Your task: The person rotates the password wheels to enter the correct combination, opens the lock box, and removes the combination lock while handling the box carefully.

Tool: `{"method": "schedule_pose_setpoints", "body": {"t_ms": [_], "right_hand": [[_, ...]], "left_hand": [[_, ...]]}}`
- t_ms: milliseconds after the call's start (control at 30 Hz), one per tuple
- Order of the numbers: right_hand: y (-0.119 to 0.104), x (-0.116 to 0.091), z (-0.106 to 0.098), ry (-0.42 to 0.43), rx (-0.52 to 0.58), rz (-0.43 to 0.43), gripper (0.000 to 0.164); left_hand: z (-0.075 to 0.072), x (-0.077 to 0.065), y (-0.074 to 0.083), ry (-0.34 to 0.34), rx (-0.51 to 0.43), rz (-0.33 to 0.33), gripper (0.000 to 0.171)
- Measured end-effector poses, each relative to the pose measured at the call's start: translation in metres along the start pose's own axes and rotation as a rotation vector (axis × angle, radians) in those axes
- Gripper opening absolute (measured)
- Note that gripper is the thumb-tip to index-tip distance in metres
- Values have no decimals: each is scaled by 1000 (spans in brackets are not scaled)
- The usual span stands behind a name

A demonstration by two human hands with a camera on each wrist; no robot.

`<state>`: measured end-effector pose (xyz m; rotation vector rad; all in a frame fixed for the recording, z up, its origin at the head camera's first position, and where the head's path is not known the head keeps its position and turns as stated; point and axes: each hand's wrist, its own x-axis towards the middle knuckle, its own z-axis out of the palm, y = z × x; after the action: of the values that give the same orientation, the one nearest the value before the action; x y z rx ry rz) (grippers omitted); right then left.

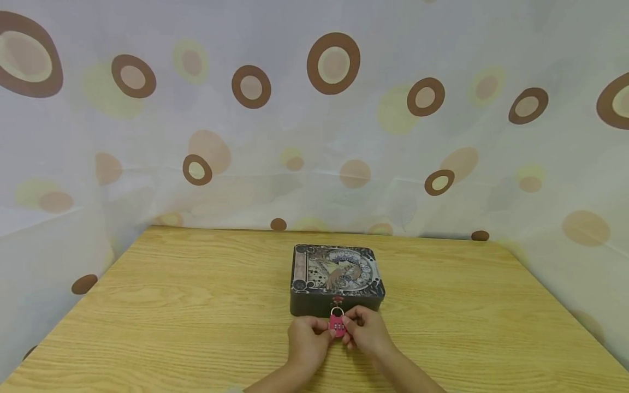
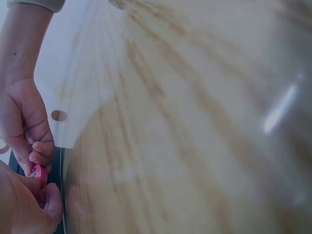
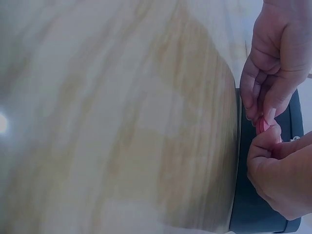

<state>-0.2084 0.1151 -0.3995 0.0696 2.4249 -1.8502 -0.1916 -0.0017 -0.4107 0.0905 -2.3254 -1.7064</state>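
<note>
A pink combination padlock [image 1: 337, 326] hangs upright at the front of a dark box [image 1: 314, 305] with a decorated lid. Its silver shackle [image 1: 337, 311] meets the red-and-metal clasp [image 1: 337, 299]; whether it passes through is too small to tell. My left hand [image 1: 308, 341] pinches the padlock's left side between thumb and fingers. On the right side, my right hand [image 1: 366, 330] pinches it too, its thumb beside the dials. In the left wrist view, fingers cover most of the padlock [image 2: 37, 171]. The right wrist view shows only a sliver of the padlock [image 3: 262, 126] between both hands.
The box stands near the middle of a wood-grain table [image 1: 196, 305]. A pale curtain [image 1: 295, 136] with brown and yellow circles rises behind the table and along both sides.
</note>
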Motion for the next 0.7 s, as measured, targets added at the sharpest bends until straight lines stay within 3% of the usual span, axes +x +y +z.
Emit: {"method": "schedule_pose_setpoints", "body": {"t_ms": [433, 700], "right_hand": [[-4, -1, -2, -6, 28, 63, 8], [-2, -1, -3, -45, 21, 45, 9]], "left_hand": [[-3, 2, 1, -35, -4, 6, 10], [-6, 9, -9, -178, -66, -17, 13]]}}
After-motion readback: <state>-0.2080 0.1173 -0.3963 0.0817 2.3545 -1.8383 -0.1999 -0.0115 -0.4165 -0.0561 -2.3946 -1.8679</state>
